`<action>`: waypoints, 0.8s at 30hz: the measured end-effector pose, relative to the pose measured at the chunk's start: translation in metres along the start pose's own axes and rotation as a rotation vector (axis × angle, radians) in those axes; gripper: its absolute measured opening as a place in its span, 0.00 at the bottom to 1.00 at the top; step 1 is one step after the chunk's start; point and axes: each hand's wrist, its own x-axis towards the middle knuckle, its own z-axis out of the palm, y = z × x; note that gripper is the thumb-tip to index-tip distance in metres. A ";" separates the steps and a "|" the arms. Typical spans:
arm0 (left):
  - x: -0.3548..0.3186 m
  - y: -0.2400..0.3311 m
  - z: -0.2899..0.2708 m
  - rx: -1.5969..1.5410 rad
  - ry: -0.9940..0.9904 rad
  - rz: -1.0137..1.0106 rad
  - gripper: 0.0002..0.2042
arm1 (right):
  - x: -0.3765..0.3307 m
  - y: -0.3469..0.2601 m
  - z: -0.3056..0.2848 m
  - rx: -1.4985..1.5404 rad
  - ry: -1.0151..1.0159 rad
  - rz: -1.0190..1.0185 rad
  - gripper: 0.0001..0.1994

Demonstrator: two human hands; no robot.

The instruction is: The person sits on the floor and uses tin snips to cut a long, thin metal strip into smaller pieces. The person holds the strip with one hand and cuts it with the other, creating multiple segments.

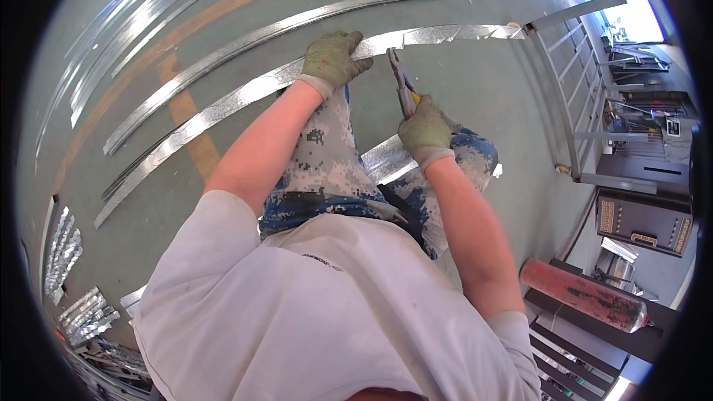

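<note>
A long shiny sheet-metal strip [245, 95] runs across in front of me, its right part showing slits or notches along the near edge. My left hand [334, 59], in a green work glove, is closed around the strip near its middle. In my gloved right hand [425, 129] is a pair of metal snips [402, 80] with some yellow on the handle. Its jaws point away from me, close to the strip's near edge; whether they touch it I cannot tell. Another piece of sheet metal [390, 160] lies under or between my legs, partly hidden.
Beyond lies a second strip [275, 26], with several more strips [160, 11] at the far left. Crumpled metal pieces [88, 315] are heaped at the lower left. A metal frame [575, 85], a dark cabinet [645, 219] and a red gas cylinder [579, 293] stand or lie to the right.
</note>
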 end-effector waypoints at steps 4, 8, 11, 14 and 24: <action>-0.011 -0.019 0.005 -0.063 0.126 -0.010 0.40 | -0.001 0.001 0.005 0.045 -0.016 -0.042 0.32; -0.031 -0.061 -0.012 -0.138 0.239 -0.095 0.40 | 0.004 0.005 -0.005 0.113 0.068 -0.053 0.32; -0.068 -0.078 -0.038 -0.115 0.104 -0.270 0.38 | 0.005 0.010 0.001 0.145 0.090 -0.073 0.34; -0.084 -0.074 -0.069 -0.080 -0.214 -0.375 0.39 | -0.004 0.006 -0.003 0.159 0.028 -0.064 0.35; -0.035 -0.031 -0.093 -0.342 -0.052 -0.311 0.47 | 0.038 0.043 -0.021 0.302 0.276 -0.127 0.32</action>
